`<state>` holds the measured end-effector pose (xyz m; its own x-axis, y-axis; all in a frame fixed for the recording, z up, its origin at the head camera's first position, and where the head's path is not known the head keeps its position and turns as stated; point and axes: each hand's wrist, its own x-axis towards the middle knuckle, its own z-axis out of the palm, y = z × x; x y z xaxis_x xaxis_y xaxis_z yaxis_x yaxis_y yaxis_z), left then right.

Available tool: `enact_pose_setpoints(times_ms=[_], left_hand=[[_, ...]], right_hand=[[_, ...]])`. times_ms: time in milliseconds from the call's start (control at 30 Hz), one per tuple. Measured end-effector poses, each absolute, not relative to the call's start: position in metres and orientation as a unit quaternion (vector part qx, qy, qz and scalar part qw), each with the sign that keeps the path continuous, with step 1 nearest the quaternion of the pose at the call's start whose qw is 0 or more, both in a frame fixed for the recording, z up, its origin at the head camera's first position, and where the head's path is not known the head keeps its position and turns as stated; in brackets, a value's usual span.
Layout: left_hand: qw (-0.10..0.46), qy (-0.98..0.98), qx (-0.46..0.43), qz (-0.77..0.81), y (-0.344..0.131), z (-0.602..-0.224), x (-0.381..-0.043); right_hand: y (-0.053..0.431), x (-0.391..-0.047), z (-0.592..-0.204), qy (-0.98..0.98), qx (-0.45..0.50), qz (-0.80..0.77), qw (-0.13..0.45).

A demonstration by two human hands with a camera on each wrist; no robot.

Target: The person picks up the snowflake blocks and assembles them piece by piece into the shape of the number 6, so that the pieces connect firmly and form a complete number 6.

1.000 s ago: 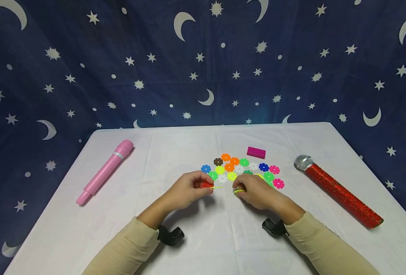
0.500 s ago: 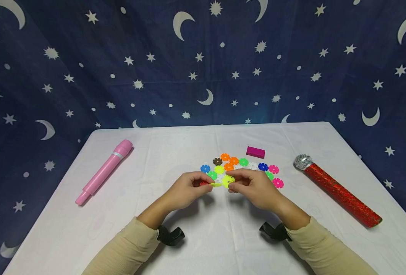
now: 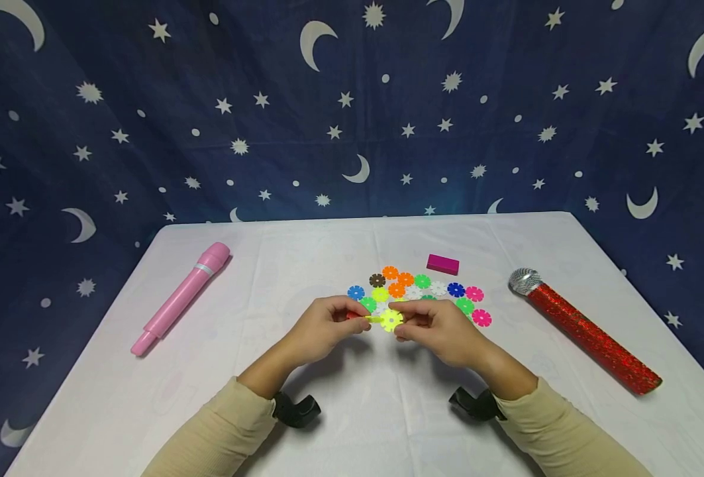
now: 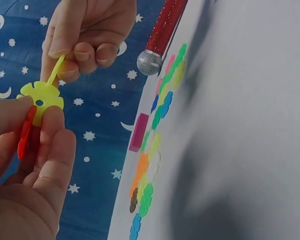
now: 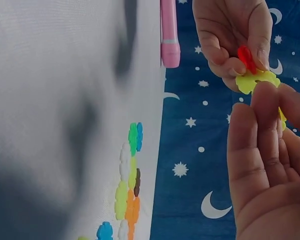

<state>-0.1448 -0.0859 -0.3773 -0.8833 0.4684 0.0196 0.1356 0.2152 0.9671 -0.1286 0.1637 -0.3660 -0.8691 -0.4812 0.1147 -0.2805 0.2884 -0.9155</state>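
My left hand (image 3: 323, 333) pinches a red notched disc (image 4: 25, 132) and a yellow notched disc (image 4: 46, 92), set crosswise to each other. These are flat plastic snowflake-shaped pieces. Between the thumb and fingers of my right hand (image 3: 447, 331) is a second yellow disc (image 3: 391, 320). In the left wrist view its edge meets the rim of the first yellow disc at an angle. Whether their slots are engaged I cannot tell. Both hands are raised above the white table, just in front of several loose discs. Fingers cover part of the red disc in the head view.
Loose discs in orange (image 3: 390, 272), brown (image 3: 377, 280), blue (image 3: 455, 289), pink (image 3: 481, 318) and other colours lie behind the hands. A magenta block (image 3: 443, 264) sits beyond them. A pink microphone (image 3: 181, 298) lies left, a red glittery microphone (image 3: 590, 338) right.
My right hand has moved left toward my left hand, turning its yellow disc face-on and bringing it against the left hand's yellow disc. My left hand has stayed nearly still.
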Motion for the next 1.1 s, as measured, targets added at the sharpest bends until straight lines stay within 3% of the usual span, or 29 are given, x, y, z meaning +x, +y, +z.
enact_pose_setpoints(times_ms=[633, 1100], left_hand=[[0.122, 0.763, 0.206, 0.601, -0.0825, -0.3759, -0.1425], [0.121, 0.772, 0.218, 0.584, -0.0822, -0.3761, -0.1434]], right_hand=[[0.1593, -0.1305, -0.3705, 0.783, -0.249, -0.565, 0.082], [0.1577, -0.131, -0.3704, 0.815, -0.223, -0.533, 0.041]])
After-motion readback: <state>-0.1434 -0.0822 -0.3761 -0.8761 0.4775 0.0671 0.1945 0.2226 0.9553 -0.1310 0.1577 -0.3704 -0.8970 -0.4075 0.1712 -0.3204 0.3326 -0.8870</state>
